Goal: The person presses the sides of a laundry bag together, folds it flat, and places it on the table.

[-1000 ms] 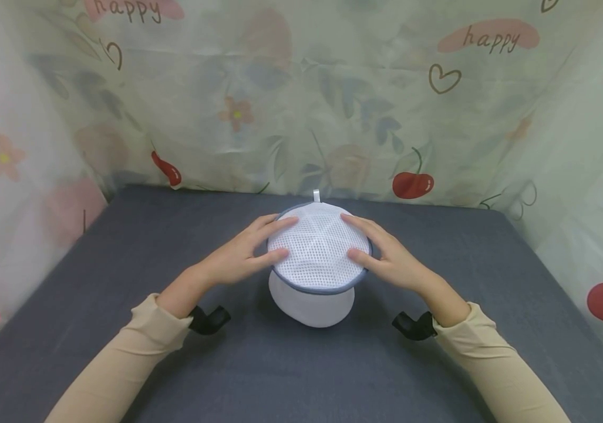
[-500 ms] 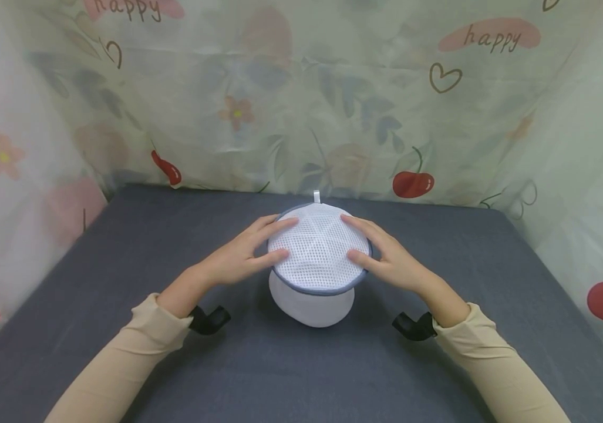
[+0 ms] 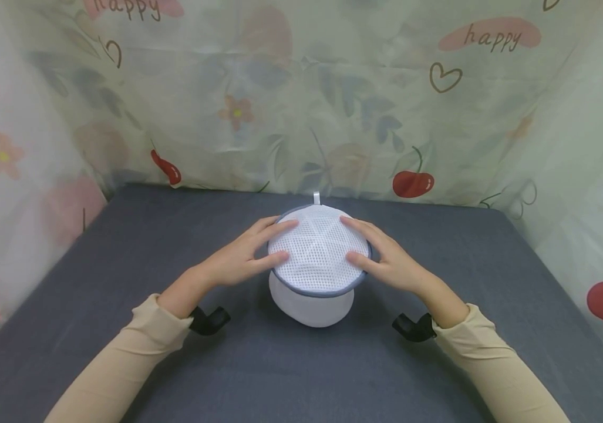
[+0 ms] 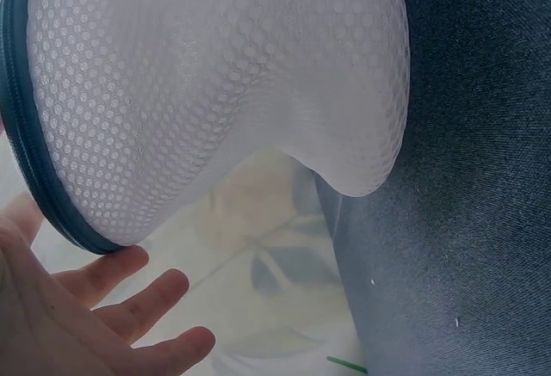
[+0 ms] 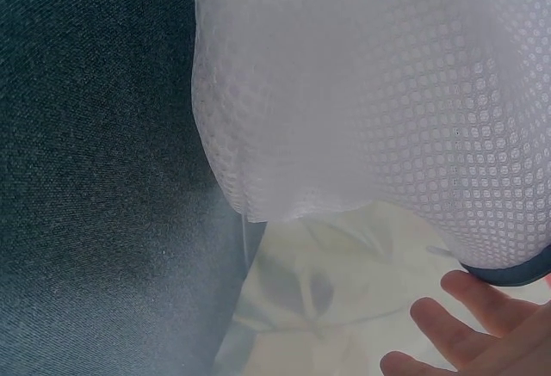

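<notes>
A white mesh bag (image 3: 319, 255) with a blue-grey rim (image 3: 318, 294) stands on the dark tabletop (image 3: 312, 376), a small tab (image 3: 316, 198) at its far edge. The left hand (image 3: 240, 252) and the right hand (image 3: 393, 258) rest against opposite sides of its round top, fingers spread wide, thumbs lying on the mesh.

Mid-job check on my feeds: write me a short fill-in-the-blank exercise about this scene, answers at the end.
1. The mesh of the bag is coloured ____.
2. Of the left hand and the right hand, ____ touch the bag.
3. The word printed on the curtain reads "____".

Missing words: white; both; happy.
</notes>
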Demonstrator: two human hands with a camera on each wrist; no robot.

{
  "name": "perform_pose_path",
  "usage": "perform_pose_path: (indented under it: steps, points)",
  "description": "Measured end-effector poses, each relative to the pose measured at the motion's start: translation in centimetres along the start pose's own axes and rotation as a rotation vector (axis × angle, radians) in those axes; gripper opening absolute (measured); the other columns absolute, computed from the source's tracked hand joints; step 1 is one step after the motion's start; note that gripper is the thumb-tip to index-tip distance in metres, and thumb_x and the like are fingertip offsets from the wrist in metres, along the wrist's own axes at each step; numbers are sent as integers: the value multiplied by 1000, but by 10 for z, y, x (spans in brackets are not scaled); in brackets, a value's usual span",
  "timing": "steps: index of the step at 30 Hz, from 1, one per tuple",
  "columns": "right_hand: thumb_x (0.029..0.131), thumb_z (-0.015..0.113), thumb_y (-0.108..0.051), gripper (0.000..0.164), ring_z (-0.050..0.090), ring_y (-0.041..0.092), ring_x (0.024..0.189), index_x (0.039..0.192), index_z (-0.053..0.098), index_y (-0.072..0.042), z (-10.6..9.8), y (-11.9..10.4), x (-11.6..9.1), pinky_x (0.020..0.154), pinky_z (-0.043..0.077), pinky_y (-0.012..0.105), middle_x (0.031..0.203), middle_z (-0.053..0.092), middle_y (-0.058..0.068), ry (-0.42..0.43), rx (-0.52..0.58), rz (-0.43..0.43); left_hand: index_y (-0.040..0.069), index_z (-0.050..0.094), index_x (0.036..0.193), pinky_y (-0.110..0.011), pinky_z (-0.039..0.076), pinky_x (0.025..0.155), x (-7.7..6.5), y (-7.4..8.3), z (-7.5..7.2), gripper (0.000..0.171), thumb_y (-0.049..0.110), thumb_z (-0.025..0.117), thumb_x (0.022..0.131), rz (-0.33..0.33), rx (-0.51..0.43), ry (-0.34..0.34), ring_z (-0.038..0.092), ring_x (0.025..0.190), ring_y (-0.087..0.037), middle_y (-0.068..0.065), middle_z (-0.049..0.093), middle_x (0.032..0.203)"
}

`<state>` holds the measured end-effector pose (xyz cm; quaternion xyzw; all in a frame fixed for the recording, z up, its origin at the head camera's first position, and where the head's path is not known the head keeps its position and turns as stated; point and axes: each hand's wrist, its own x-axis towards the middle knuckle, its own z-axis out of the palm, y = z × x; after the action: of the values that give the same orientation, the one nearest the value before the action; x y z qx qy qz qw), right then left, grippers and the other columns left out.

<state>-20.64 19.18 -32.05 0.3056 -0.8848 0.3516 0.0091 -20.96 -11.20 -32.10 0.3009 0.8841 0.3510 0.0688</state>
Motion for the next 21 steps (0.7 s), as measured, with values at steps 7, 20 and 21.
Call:
perform_pose_path:
  steps: [7, 20, 21]
  points:
    - [90, 59, -23, 64, 35, 29, 134, 147, 30, -21, 1, -1, -1, 106, 31, 56, 148, 35, 11, 0, 4, -2, 38, 27, 145, -60, 27, 107, 0, 0, 0, 59, 44, 53, 92, -11, -1, -4, 21, 141, -31, -7, 16, 155]
    - [91, 58, -25, 63, 36, 31, 134, 147, 30, -18, 3, 3, -1, 105, 32, 58, 148, 35, 13, -4, -11, -11, 39, 28, 145, -59, 27, 107, 0, -4, 3, 59, 44, 53, 92, 5, 13, 3, 21, 141, -31, -7, 17, 155]
    - [91, 58, -26, 63, 36, 31, 134, 147, 30, -18, 3, 2, -1, 105, 32, 58, 148, 35, 13, -4, -13, -12, 39, 28, 145, -59, 27, 107, 0, -4, 3, 59, 44, 53, 92, 5, 14, 3, 21, 141, -31, -7, 17, 155]
